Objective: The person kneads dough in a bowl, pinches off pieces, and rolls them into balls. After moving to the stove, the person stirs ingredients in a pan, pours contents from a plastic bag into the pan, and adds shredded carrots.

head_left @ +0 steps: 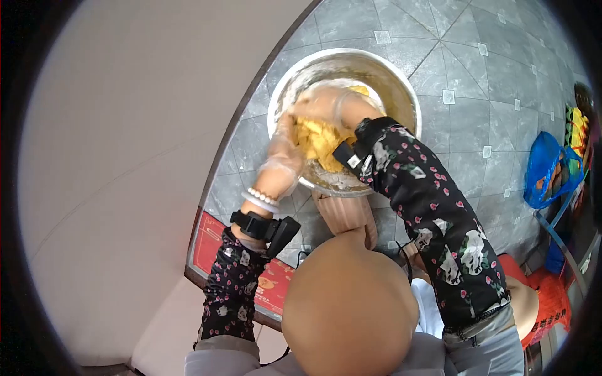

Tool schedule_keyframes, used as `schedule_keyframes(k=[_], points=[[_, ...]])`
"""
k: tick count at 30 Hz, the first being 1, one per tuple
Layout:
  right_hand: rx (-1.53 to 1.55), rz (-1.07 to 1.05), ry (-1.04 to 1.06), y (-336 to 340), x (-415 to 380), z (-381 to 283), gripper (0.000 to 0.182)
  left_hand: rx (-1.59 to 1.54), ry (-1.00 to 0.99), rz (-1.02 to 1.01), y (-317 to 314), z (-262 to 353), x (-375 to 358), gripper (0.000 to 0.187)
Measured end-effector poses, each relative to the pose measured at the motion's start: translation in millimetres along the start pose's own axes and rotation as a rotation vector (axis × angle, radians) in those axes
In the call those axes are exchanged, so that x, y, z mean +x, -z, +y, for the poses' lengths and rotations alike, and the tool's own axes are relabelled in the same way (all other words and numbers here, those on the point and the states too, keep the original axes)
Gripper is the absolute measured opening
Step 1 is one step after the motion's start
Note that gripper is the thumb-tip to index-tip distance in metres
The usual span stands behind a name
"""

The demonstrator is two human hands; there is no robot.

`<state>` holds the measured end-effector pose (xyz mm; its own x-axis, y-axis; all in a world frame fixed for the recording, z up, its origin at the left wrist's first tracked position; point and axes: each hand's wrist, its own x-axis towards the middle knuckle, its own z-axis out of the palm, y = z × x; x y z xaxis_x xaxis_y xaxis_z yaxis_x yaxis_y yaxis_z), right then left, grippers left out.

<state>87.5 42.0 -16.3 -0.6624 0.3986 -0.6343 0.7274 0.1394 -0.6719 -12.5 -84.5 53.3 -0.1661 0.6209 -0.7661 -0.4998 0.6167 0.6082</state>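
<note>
Yellow dough-like mass (320,143), lying in a metal bowl (401,94) on grey floor tiles (464,125); left hand (284,144) alongside, right hand (323,103) across its far part, both blurred, so I could not tell how the fingers stood.

- Black wrist strap (252,225), boxy module (285,236) attached
- Handward of the strap: white beaded bracelet (263,196), clear glove (282,163) on the left hand (286,136)
- Elbowward of it: black oversleeve (235,291) with pink-and-white print, then grey sleeve (222,361)
</note>
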Motion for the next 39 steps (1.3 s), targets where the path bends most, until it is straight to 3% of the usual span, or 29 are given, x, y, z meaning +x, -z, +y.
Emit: schedule_keyframes(k=[1,4,6,8,9,12,14,16,17,20,21,24,25,29,31,34,38,39], points=[[-0.038,-0.057,0.065,8,-17,-17,0.059,-0.277,0.048,-0.032,14,-6,15,0.070],[-0.288,-0.177,-0.002,20,-45,-42,0.055,0.340,-0.288,-0.224,44,-22,27,0.094],[-0.203,-0.072,0.189,11,-55,-26,0.050,0.666,-0.181,-0.202,31,-7,23,0.122],[-0.156,0.061,0.323,3,-73,-7,0.038,1.310,-0.330,-0.172,10,14,11,0.129],[-0.206,0.143,0.399,10,-98,-8,0.030,1.290,-0.300,-0.265,8,14,18,0.134],[-0.070,0.223,0.406,9,-153,26,0.025,0.761,0.165,-0.631,-14,14,36,0.132],[0.041,0.205,0.422,15,-172,42,0.039,1.108,0.027,-0.633,-26,12,49,0.118],[0.101,0.045,0.161,29,-177,40,0.056,1.467,-0.181,-0.665,-41,-8,56,0.097],[0.128,-0.036,0.033,34,-177,36,0.064,1.521,-0.118,-0.687,-55,-8,48,0.080],[-0.473,0.102,-0.022,13,-171,26,0.091,1.550,0.041,-0.840,-71,-17,42,0.081],[-0.698,-0.005,-0.096,4,-176,19,0.088,1.628,0.016,-0.886,-67,-37,47,0.084],[-0.632,0.298,-0.167,-64,-182,48,0.080,1.885,-0.414,-0.722,-83,-54,16,0.083],[-0.560,0.421,-0.113,-76,-190,55,0.070,1.831,-0.359,-0.723,-86,-57,12,0.071],[-0.443,0.594,-0.101,-107,-184,73,0.057,1.860,-0.262,-0.601,-99,-63,6,0.072],[-0.398,0.550,-0.145,-96,-181,70,0.058,1.878,-0.240,-0.641,-101,-62,17,0.066],[-0.373,0.523,-0.183,-85,-168,74,0.061,1.879,-0.437,-0.663,-102,-62,34,0.038],[-0.242,0.531,-0.234,-56,-141,79,0.054,1.953,-0.367,-0.416,-116,-46,43,0.029],[-0.215,0.530,-0.251,-45,-134,78,0.050,1.940,-0.445,-0.345,-115,-45,50,0.031]])
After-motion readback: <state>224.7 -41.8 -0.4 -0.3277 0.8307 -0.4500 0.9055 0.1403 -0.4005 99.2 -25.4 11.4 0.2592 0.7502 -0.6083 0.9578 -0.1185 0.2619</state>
